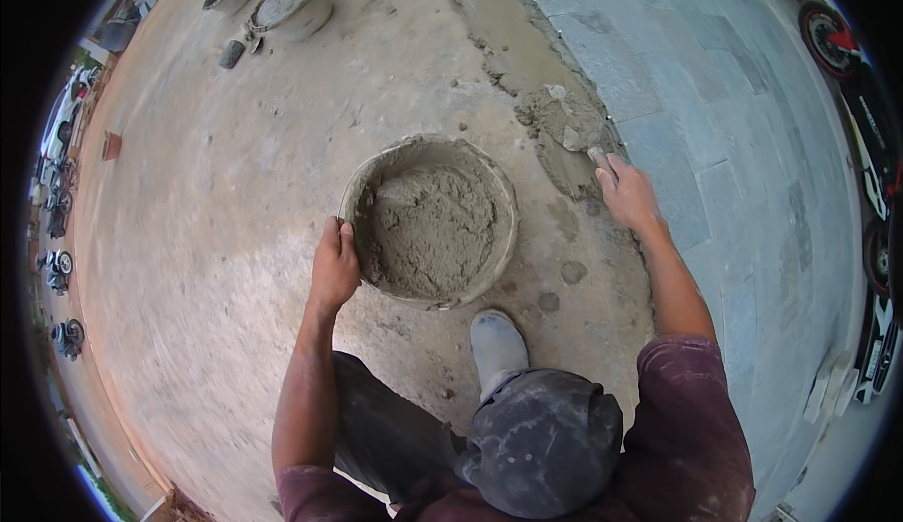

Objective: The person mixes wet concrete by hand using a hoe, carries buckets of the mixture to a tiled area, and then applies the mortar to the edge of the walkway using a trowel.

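My left hand (336,263) grips the left rim of a round bucket (513,230), which stands on the ground in front of me. Grey wet mortar (433,230) fills part of it, rough on top and smeared up the inner wall. To the right of the bucket, my right hand (630,193) is closed around the handle of a trowel (576,134). Its mortar-coated blade lies on a heap of mortar (546,113), at the near end of a smoother mortar strip (489,5) running away from me beside grey stone paving (696,155).
Two mortar-caked buckets (320,19) stand at the far left, with a dark cylindrical object (231,54) near them. A small reddish pot (112,146) is farther left. Motorcycles (64,337) line the left edge; another motorcycle (828,40) is at right. My boot (498,345) is just below the bucket.
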{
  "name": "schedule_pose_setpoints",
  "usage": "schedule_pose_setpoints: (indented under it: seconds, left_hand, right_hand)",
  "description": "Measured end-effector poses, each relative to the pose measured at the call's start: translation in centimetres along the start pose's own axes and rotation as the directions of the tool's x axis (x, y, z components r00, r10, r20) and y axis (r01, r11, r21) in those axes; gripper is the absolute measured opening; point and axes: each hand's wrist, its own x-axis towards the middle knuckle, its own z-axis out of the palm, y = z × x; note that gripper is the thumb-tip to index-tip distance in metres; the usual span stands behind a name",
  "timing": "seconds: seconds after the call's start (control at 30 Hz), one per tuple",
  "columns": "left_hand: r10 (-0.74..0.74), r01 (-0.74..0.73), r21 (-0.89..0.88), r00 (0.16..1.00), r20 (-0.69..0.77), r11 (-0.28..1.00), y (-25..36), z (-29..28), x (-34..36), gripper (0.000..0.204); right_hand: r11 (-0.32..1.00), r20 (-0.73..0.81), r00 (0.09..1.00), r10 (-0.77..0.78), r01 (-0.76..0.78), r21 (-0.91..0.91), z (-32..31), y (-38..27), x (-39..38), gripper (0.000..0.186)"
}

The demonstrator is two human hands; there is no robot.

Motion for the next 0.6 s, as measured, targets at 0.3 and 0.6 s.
schedule_pose_setpoints:
  seconds: [0.3,0.6]
  left_hand:
    - [-0.032,0.032,0.068,0.999,-0.011,0.997,-0.5,0.2,0.2,0.028]
    - [-0.068,0.067,0.048,0.998,0.006,0.997,-0.8,0.0,0.5,0.029]
  right_hand:
    - [0.995,-0.024,1.0,-0.015,0.018,0.102,-0.6,3.0,2.7,0.03]
    - [0.94,0.253,0.96,0.12,-0.192,0.283,-2.8,-0.5,4.3,0.033]
